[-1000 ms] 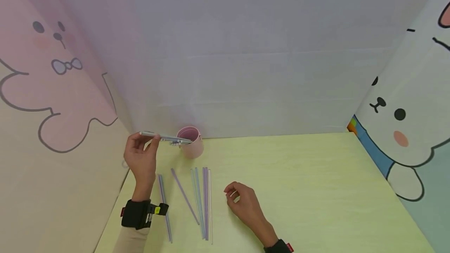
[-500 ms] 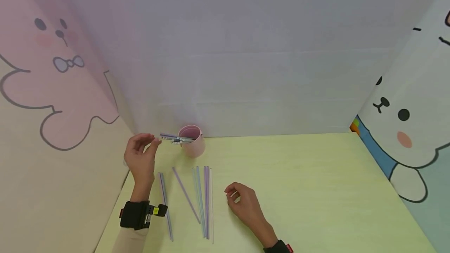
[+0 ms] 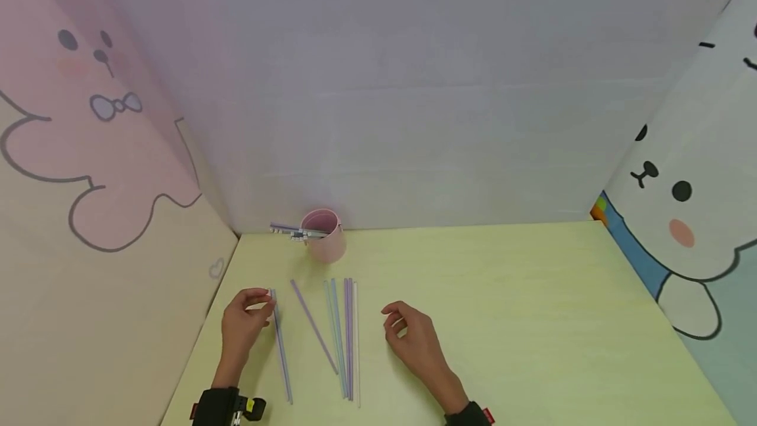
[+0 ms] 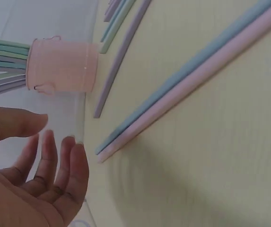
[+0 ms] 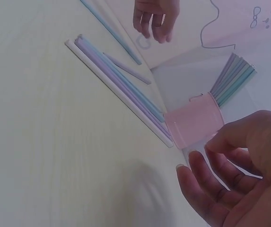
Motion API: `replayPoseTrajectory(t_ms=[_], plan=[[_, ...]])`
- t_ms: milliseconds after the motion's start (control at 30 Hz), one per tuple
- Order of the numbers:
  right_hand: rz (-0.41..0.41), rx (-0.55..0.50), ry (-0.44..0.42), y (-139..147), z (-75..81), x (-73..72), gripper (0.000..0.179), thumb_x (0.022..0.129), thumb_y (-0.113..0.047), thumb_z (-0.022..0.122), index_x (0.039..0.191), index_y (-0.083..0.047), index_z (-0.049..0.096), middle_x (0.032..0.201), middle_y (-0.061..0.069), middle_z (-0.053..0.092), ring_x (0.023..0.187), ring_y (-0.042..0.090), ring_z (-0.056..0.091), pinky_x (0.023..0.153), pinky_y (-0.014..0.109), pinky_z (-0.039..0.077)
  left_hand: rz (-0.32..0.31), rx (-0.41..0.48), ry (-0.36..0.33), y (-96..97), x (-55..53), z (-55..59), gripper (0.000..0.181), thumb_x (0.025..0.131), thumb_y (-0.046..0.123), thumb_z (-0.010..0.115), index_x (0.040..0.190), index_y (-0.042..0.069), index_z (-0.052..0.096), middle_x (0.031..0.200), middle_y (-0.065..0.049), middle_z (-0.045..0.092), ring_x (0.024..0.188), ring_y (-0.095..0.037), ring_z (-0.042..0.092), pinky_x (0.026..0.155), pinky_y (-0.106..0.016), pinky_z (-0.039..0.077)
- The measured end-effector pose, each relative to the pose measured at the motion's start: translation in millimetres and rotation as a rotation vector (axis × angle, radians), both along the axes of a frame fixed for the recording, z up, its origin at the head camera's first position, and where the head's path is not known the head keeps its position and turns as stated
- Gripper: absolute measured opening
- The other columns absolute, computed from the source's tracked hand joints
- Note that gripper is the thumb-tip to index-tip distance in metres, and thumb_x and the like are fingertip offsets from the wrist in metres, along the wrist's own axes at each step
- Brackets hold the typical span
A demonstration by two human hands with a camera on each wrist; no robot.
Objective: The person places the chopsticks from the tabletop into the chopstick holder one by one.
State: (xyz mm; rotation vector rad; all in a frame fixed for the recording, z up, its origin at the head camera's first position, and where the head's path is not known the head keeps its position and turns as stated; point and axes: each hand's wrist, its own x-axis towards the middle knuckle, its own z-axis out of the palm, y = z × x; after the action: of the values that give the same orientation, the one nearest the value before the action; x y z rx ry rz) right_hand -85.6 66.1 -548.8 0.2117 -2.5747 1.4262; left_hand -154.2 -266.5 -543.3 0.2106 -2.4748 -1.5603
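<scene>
A pair of thin pastel straws, one blue and one pink [image 4: 174, 94], lies on the table at the left. My left hand [image 3: 242, 326] hovers by their far ends, thumb and fingers apart with nothing between them in the left wrist view. My right hand [image 3: 416, 340] is held over the table right of the other straws, fingers loosely bent and holding nothing. Between the hands lie a slanted purple straw [image 3: 313, 326] and a row of blue, purple and white straws [image 3: 347, 340]. A small pink bucket [image 3: 329, 250] holds several straws [image 5: 233, 78] that lean out leftward.
The pale yellow table [image 3: 503, 307] meets a plain light cloth wall [image 3: 414, 117] behind the bucket. Cloths printed with cartoon animals hang at the left [image 3: 106, 169] and right [image 3: 680, 235].
My left hand has let go of a straw at the bucket, where the straw stays. It has then come back down to the pair of straws. My right hand has hardly moved.
</scene>
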Motion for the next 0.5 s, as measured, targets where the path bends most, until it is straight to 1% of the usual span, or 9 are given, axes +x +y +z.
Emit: replayPoseTrajectory(t_ms=[33,100,167,267,367,500], plan=[[-0.002,0.002,0.002,0,0.2,0.0,0.025,0.084,-0.001,0.067,0.101,-0.02,0.067,0.08,-0.005,0.067,0.067,0.012,0.064,0.051,0.021,0.057,-0.003,-0.051,-0.03,-1.8,0.8,-4.0,0.031,0.084,0.008,0.076,0.112,0.001,0.063,0.099,-0.018,0.07,0.067,-0.026,0.071,0.05,-0.025,0.061],[-0.007,0.01,0.011,-1,0.0,0.0,0.025,0.083,-0.001,0.067,0.101,-0.019,0.067,0.08,-0.004,0.067,0.067,0.012,0.064,0.05,0.021,0.056,-0.018,-0.158,-0.086,-4.2,2.7,-10.3,0.033,0.085,0.01,0.075,0.114,0.002,0.061,0.099,-0.018,0.07,0.064,-0.025,0.07,0.047,-0.024,0.056],[-0.012,0.009,0.009,-1,-0.1,-0.2,0.025,0.083,0.0,0.068,0.1,-0.018,0.067,0.08,-0.004,0.067,0.068,0.012,0.064,0.05,0.02,0.056,-0.033,-0.232,-0.135,-5.4,4.9,-14.0,0.035,0.085,0.011,0.074,0.115,0.002,0.059,0.099,-0.018,0.07,0.064,-0.024,0.067,0.048,-0.025,0.052],[-0.019,0.005,0.003,-1,0.7,-0.8,0.025,0.083,0.0,0.068,0.1,-0.018,0.067,0.08,-0.003,0.067,0.07,0.012,0.064,0.051,0.02,0.056,-0.044,-0.324,-0.17,-5.2,8.4,-16.2,0.035,0.083,0.009,0.073,0.114,0.0,0.058,0.097,-0.019,0.07,0.066,-0.025,0.063,0.052,-0.028,0.047],[-0.016,0.004,-0.003,-1,2.0,-1.1,0.023,0.084,0.0,0.067,0.1,-0.017,0.067,0.081,-0.001,0.068,0.071,0.013,0.064,0.052,0.021,0.057,-0.037,-0.382,-0.185,-3.9,11.9,-15.9,0.033,0.08,0.007,0.072,0.11,-0.001,0.059,0.094,-0.018,0.069,0.072,-0.029,0.062,0.055,-0.031,0.045],[-0.016,0.015,-0.002,-1,3.2,-1.1,0.024,0.085,0.0,0.066,0.103,-0.016,0.067,0.082,-0.001,0.068,0.071,0.013,0.065,0.053,0.022,0.057,-0.034,-0.414,-0.195,-3.2,14.5,-16.4,0.032,0.078,0.005,0.072,0.107,-0.002,0.059,0.091,-0.018,0.068,0.071,-0.03,0.062,0.055,-0.032,0.045]])
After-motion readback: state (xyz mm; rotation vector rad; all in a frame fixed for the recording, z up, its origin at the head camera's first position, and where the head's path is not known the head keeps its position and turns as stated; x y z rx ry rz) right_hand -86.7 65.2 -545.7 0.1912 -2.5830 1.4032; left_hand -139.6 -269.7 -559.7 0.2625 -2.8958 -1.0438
